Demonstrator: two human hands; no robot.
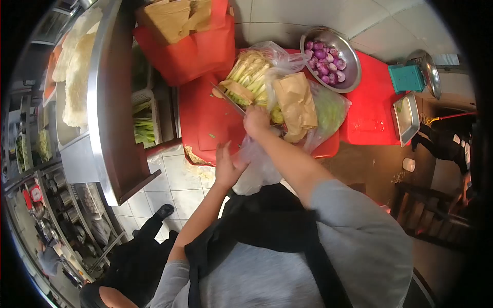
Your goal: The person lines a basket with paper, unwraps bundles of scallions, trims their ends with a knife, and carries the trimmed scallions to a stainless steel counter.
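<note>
My right hand is closed around the handle of a knife, its blade pointing up and left over a red surface. Just beyond it lies a bundle of pale green-yellow stalks with a strip of brown paper around it, partly inside a clear plastic bag. My left hand is lower, fingers apart, beside a thin clear plastic bag; whether it touches the bag I cannot tell. Small green scraps dot the red surface. Brown paper lies to the right of the stalks.
A steel bowl of peeled purple onions stands at the back. Left of the stalks is a red bag with brown paper. A steel counter borders the left, a metal tray the right. Another person is at lower left.
</note>
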